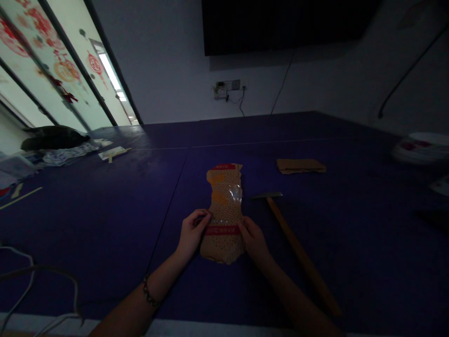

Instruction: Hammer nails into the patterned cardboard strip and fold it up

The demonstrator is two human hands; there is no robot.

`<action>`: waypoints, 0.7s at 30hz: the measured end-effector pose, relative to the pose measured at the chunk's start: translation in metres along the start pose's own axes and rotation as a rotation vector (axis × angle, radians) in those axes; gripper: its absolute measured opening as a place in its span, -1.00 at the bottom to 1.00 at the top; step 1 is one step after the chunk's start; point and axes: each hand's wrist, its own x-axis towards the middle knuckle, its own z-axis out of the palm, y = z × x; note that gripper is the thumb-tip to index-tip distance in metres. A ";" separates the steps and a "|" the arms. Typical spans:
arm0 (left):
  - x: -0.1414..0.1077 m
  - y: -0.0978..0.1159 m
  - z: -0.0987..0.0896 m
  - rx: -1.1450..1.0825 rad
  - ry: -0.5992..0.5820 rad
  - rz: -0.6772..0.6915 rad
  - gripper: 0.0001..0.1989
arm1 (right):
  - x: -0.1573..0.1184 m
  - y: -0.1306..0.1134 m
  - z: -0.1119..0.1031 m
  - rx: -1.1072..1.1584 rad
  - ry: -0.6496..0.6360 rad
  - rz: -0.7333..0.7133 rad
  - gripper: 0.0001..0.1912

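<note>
A brown cardboard piece (224, 243), dotted with many small holes and narrow at its waist, lies on the purple table (122, 224). Red printed tape crosses it near the top and lower down, and clear shiny tape and orange marks show on its upper half. My left hand (192, 230) pinches its left edge, thumb and fingers together. On the opposite edge, beside the lower red tape, my right hand (255, 238) grips it the same way. A hammer (298, 248) with a wooden handle and a thin metal head rests to the right of my right hand.
Folded cardboard (300, 166) lies beyond the hammer. Cables (31, 271) loop at the near left. A dark bag (56, 137), papers and thin strips sit at the far left. A bowl-like item (423, 149) stands at the right. Sockets (229, 85) and a screen are on the wall.
</note>
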 end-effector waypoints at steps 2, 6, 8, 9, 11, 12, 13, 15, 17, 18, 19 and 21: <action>0.000 0.000 0.000 0.004 0.000 -0.011 -0.85 | 0.000 0.001 0.000 0.005 -0.011 -0.003 -0.83; 0.000 0.000 0.001 0.005 0.011 -0.021 -0.86 | 0.000 0.003 0.000 0.016 -0.015 0.007 -0.83; 0.000 0.001 0.001 0.026 0.011 -0.013 -0.86 | 0.000 0.004 0.000 0.013 -0.008 0.006 -0.83; -0.001 0.001 0.001 0.044 0.007 -0.005 -0.85 | 0.000 0.003 0.000 0.014 -0.007 0.003 -0.83; -0.001 0.002 0.001 0.083 -0.002 0.017 -0.85 | 0.000 0.002 0.000 0.011 -0.009 -0.005 -0.84; -0.001 0.002 0.001 0.100 -0.009 0.028 -0.85 | 0.000 0.001 0.000 0.005 -0.009 -0.007 -0.84; -0.001 0.002 0.000 0.115 -0.015 0.039 -0.85 | 0.000 0.001 0.000 -0.004 -0.009 -0.010 -0.84; -0.001 0.002 0.000 0.138 -0.024 0.057 -0.86 | 0.000 0.000 0.000 -0.028 -0.004 -0.016 -0.84; -0.001 0.002 0.000 0.154 -0.035 0.066 -0.85 | 0.000 0.000 0.000 -0.047 0.004 -0.020 -0.84; -0.001 0.001 0.000 0.159 -0.041 0.069 -0.85 | 0.000 0.000 0.000 -0.050 0.005 -0.021 -0.84; -0.001 0.001 0.000 0.164 -0.049 0.071 -0.85 | 0.000 0.000 0.000 -0.049 0.007 -0.021 -0.84; -0.001 0.000 0.000 0.171 -0.071 0.075 -0.84 | 0.000 0.001 0.000 -0.037 0.006 -0.019 -0.84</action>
